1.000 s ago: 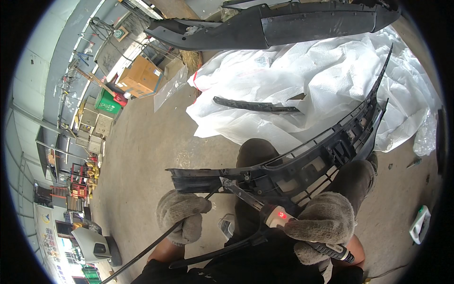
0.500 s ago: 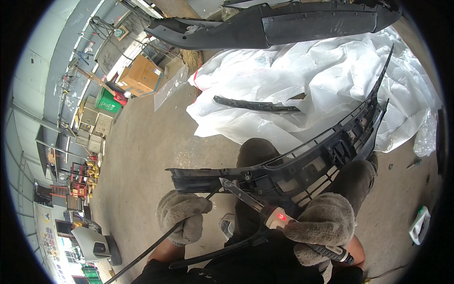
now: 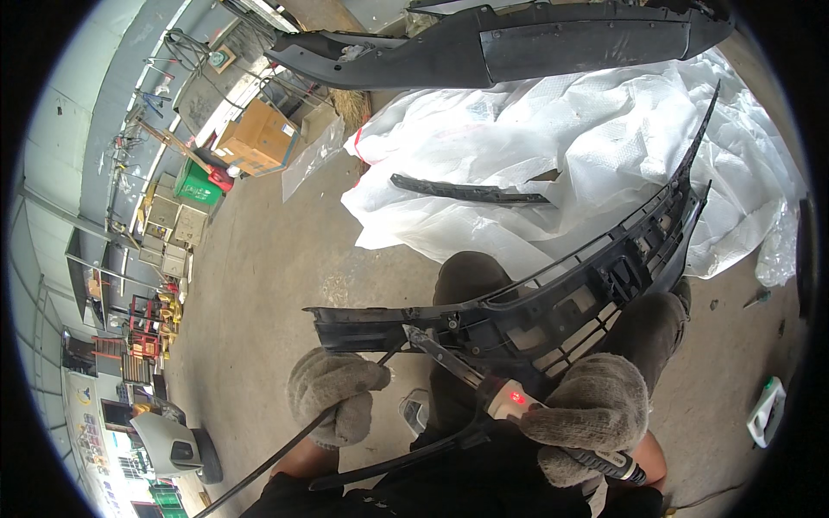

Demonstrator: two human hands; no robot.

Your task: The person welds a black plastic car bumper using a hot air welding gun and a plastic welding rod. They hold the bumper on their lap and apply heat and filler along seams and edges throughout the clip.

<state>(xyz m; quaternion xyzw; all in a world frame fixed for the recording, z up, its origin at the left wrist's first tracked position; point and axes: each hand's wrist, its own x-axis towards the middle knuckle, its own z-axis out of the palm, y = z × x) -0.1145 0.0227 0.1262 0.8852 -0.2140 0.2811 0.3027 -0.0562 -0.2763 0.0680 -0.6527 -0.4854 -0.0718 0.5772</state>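
Grey-gloved left hand grips thin black rod; grey-gloved right hand holds white-bodied, black-handled tool, tip near black slatted plastic grille.

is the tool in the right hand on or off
On: a red display glows on the pale body of the tool in the right hand; how hot, I cannot tell.

Black rod in left grip shifted slightly right; red-lit tool nudged slightly down and right.
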